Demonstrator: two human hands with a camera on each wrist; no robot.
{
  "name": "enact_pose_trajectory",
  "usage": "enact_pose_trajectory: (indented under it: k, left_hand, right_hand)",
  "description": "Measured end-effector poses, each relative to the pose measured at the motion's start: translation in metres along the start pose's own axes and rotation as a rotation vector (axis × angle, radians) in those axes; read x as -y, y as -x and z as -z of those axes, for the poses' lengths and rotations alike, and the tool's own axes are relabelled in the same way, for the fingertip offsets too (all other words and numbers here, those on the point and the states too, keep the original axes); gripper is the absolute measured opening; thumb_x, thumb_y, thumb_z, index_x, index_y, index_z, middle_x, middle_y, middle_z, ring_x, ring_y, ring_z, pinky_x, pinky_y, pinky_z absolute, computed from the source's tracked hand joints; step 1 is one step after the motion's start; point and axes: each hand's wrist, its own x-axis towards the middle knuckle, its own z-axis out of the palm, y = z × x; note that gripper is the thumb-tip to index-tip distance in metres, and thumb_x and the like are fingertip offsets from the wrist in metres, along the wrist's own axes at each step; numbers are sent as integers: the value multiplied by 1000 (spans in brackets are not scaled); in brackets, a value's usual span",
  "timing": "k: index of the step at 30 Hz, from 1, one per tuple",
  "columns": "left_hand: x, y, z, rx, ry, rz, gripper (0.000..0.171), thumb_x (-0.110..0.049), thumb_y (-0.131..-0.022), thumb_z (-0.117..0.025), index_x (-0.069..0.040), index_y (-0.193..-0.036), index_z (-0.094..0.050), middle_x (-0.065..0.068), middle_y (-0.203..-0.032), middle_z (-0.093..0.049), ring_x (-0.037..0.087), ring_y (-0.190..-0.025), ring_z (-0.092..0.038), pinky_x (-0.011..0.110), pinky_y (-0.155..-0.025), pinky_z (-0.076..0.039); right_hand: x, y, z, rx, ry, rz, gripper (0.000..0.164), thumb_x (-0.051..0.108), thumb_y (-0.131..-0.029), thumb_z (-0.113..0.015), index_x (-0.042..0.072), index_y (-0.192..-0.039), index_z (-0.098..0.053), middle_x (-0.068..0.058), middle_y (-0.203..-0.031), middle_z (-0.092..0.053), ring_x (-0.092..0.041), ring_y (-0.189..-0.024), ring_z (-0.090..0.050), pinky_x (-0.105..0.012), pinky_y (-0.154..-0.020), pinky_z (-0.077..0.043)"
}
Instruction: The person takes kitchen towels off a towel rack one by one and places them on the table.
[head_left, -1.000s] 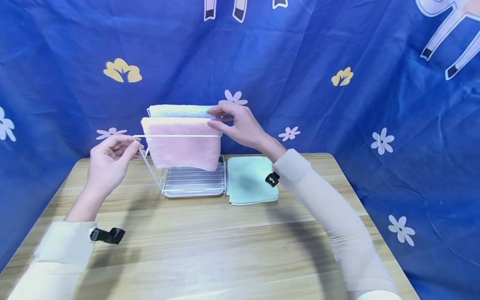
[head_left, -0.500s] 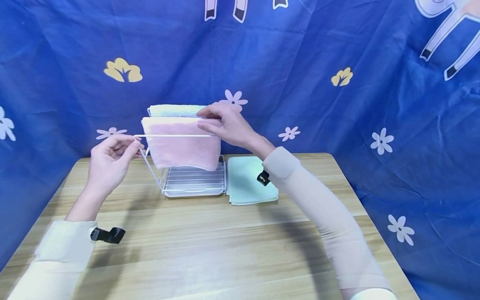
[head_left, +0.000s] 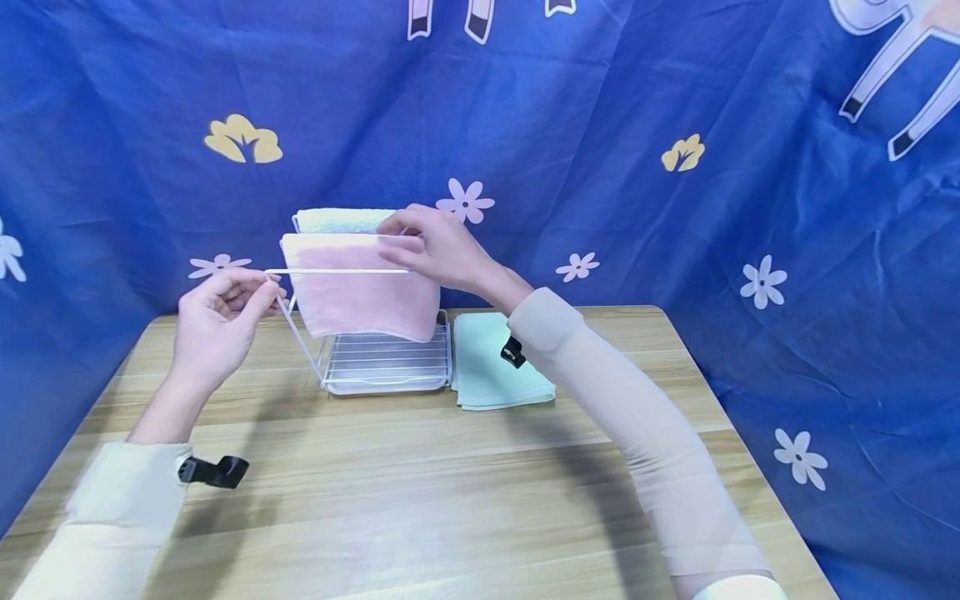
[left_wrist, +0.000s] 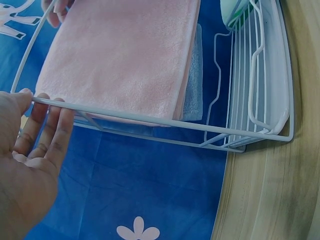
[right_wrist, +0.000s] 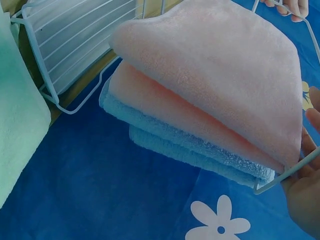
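Note:
A white wire rack (head_left: 386, 380) stands on the table, its raised bars draped with towels. My left hand (head_left: 221, 321) pinches the front corner of its top bar, thumb and fingers around the wire (left_wrist: 125, 116). A folded pink towel (head_left: 360, 300) hangs behind that bar, and a folded light-blue towel (head_left: 337, 221) hangs further back. My right hand (head_left: 442, 250) is over the right part of the towels' tops, thumb low before the pink one and fingers above, with a gap between them. In the right wrist view the pink towel's folds lie slightly apart beside the blue one.
A folded mint-green towel (head_left: 498, 371) lies on the wooden table (head_left: 450, 500) right of the rack. Under the rack's wire shelf is a pale tray (head_left: 390, 387). A blue printed curtain (head_left: 555, 167) hangs close behind and at the sides.
My right hand has slid left along the tops of the towels, its forearm following. The left hand keeps its place on the rack's corner, and the towels hang as before.

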Motion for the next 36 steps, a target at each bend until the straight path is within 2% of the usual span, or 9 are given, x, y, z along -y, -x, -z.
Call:
enact_pose_trajectory:
  k: [5,12,21,29,36]
  left_hand:
    - [0,0,1,5,-39,3,13,7,-98,-66,-2,-105,-73,-11,-91,-78,-1,-77,-74,9,-73,-63]
    - [1,0,1,6,3,7,15,8,-98,-66,-4,-104,-73,-9,-92,-78,0,-78,-74,9,-73,-63]
    - [1,0,1,12,11,1,14,8,-98,-66,-3,-105,-73,-8,-92,-78,1,-78,-74,10,-73,-64]
    - [0,0,0,5,15,8,14,9,-98,-66,-2,-104,-73,-9,-93,-78,1,-78,-74,10,-73,-64]
    - [2,0,-1,-5,-10,4,15,8,-98,-66,-4,-104,-74,-11,-90,-78,-1,-77,-74,8,-72,-63]
  right_hand:
    - [2,-6,-2,22,10,-14,32,27,-102,-72,9,-128,-73,-5,-123,-76,-15,-112,-70,-21,-102,-57]
    - [5,-14,-4,67,36,-63,32,28,-102,-73,11,-129,-72,-4,-126,-76,-15,-115,-70,-20,-102,-57]
    - [6,-22,-4,121,72,-141,33,31,-101,-73,15,-130,-73,-1,-128,-76,-11,-117,-69,-17,-102,-55]
    - [8,-21,-5,119,63,-172,31,30,-101,-74,16,-128,-74,0,-126,-76,-10,-112,-69,-19,-98,-56]
    - [8,-24,-7,102,87,-172,26,30,-101,-73,16,-123,-77,2,-115,-77,-9,-102,-68,-18,-92,-56]
